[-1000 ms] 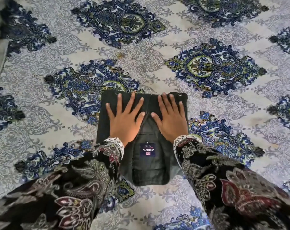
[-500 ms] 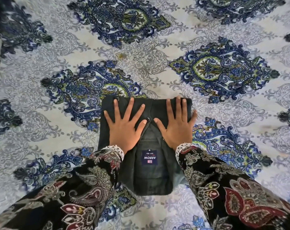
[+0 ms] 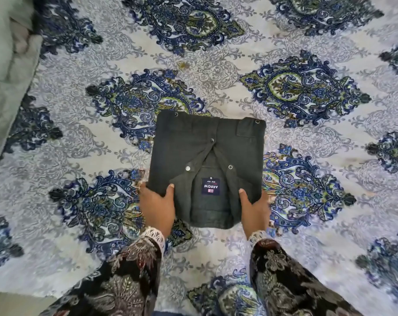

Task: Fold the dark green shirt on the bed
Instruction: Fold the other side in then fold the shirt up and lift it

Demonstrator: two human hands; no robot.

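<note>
A bed covered by a pale grey sheet printed with blue-and-olive medallions fills the view. The dark green woven shirt, folded into a compact rectangle, lies at centre. The left hand pinches its 7 o'clock corner; the right hand pinches the 5 o'clock corner. The fabric appears light and limp; support both near corners so the layers do not slide apart.
</note>
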